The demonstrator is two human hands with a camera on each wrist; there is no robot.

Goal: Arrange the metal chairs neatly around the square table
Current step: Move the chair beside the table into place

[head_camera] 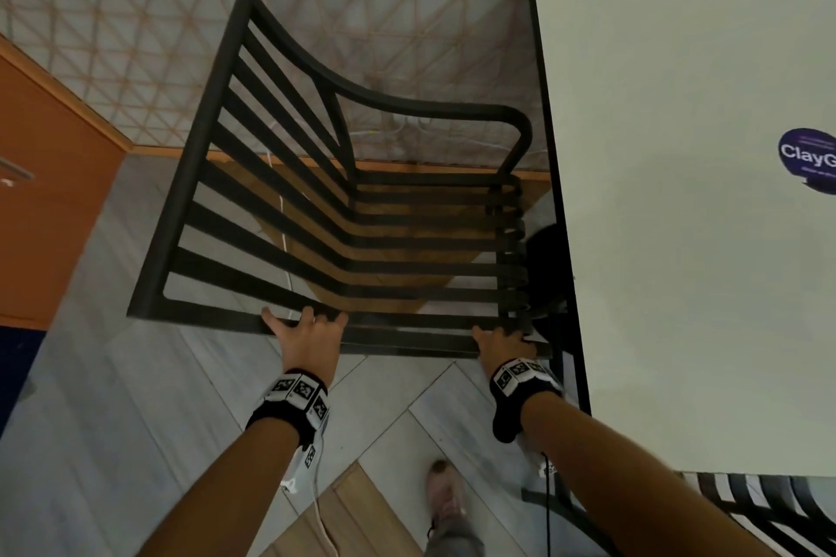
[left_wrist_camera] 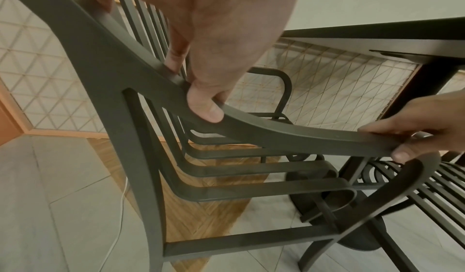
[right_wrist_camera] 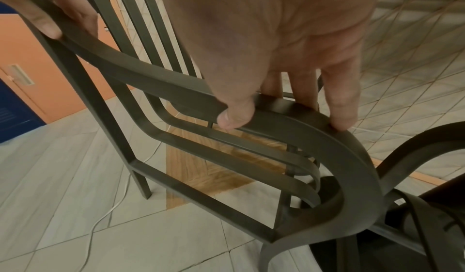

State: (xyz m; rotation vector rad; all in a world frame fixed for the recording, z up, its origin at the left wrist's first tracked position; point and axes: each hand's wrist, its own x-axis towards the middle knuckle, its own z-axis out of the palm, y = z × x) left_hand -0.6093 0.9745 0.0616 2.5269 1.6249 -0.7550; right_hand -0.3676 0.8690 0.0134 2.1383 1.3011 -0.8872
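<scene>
Fingers [left_wrist_camera: 206,109] of the left hand [head_camera: 305,332] curl over the near armrest of the black metal chair [head_camera: 344,213], thumb pressed on the rail's outer face, close to where the armrest meets the slatted back. Right hand [head_camera: 504,341] grips the same armrest at its front bend, fingers [right_wrist_camera: 342,105] hooked over the top and thumb clamped on the near side, as the right wrist view shows plainly. Both wrists wear black bands [head_camera: 296,398] set with square black-and-white coded markers, and a thin white cable [head_camera: 323,516] trails from the left one.

Below the arms lies a floor [head_camera: 135,421] of pale grey planks with a wood-toned herringbone patch, and a shoe [head_camera: 445,488] shows near the bottom edge. At the lower right corner, slats of a second black chair [head_camera: 769,507] reach partly under the counter [head_camera: 678,240].

Seen from above, the held chair stands just beside the left edge of the counter, a square white top with a black rim, its seat front facing that edge and its back turned away. The counter's dark round base [left_wrist_camera: 352,216] sits behind the seat slats. On the white top is a round dark-blue sticker [head_camera: 809,161] cut off by the frame; its white letters read "ClayG". Farther off stand an orange panel [head_camera: 45,204] at left and a wall [head_camera: 158,59] of triangular lattice with a wooden rail along its top.
</scene>
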